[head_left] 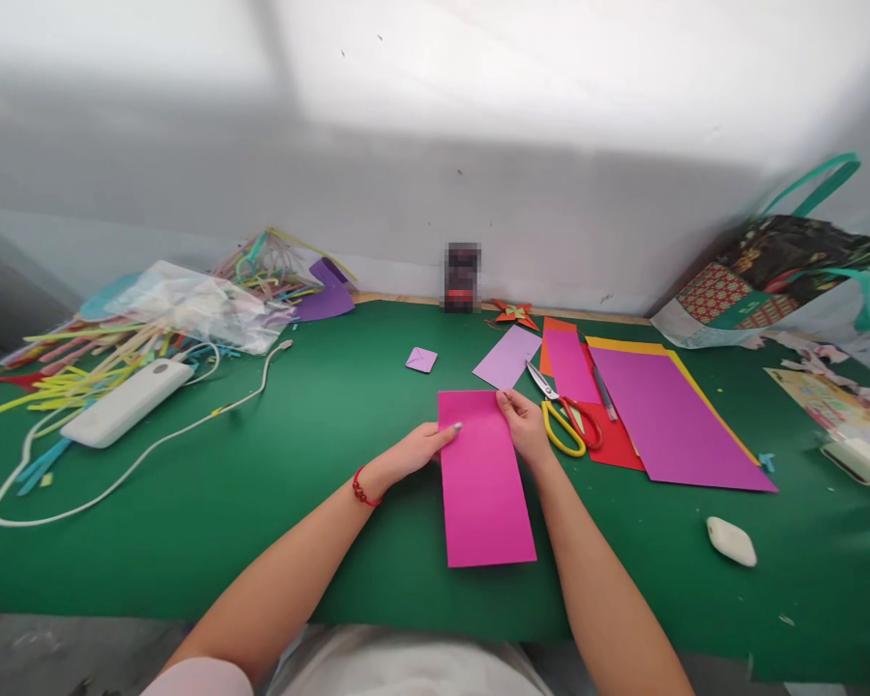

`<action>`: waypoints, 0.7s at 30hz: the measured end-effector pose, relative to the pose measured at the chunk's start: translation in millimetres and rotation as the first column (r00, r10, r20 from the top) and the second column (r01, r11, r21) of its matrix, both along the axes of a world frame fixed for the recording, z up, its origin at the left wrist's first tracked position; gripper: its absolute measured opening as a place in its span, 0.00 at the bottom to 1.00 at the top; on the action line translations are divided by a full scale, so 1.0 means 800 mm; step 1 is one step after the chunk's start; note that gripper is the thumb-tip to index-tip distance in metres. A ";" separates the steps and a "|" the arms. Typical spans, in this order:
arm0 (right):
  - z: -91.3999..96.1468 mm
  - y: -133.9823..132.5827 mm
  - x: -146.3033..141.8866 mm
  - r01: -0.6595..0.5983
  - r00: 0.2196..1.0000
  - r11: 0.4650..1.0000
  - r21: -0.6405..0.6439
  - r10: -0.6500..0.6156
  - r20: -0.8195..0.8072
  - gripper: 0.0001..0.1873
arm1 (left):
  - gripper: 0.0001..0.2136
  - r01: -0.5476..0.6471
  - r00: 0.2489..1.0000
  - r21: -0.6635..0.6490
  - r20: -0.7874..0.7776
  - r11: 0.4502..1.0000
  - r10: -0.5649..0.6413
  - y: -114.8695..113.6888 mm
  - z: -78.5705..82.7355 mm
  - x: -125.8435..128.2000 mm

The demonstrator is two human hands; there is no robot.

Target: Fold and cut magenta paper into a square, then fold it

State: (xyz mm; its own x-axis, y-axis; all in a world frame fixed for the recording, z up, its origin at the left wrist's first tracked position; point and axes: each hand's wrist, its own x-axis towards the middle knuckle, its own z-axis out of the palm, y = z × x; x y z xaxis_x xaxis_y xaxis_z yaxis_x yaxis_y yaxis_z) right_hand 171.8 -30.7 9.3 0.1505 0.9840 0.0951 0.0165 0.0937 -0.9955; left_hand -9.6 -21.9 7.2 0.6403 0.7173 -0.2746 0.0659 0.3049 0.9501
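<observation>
A magenta sheet of paper is held upright lengthwise before me, over the green tabletop. My left hand grips its left edge, thumb on the front and fingers behind. At the top right corner, my right hand pinches the same sheet. Just right of that hand lie scissors with one yellow and one red handle, blades a little apart. Beyond the sheet are a lilac rectangle of paper and a small folded lilac square.
To the right are purple sheets, a red sheet, a pen and a white case. A power strip with a white cable and many pipe cleaners lie left. A bag leans at the back right.
</observation>
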 end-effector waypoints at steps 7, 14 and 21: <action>-0.007 0.002 -0.002 -0.032 0.999 0.999 -0.043 0.030 -0.044 0.22 | 0.21 0.004 0.993 0.077 -0.119 0.997 0.005 0.005 -0.002 0.000; -0.009 0.006 0.006 0.054 0.998 0.998 -0.017 -0.054 -0.038 0.23 | 0.27 0.103 0.994 -0.023 -0.037 0.994 -0.104 0.000 0.000 -0.002; -0.009 0.006 0.008 0.082 0.997 0.996 0.032 -0.082 -0.006 0.24 | 0.27 0.062 0.993 0.030 -0.104 0.998 -0.059 0.002 -0.003 0.001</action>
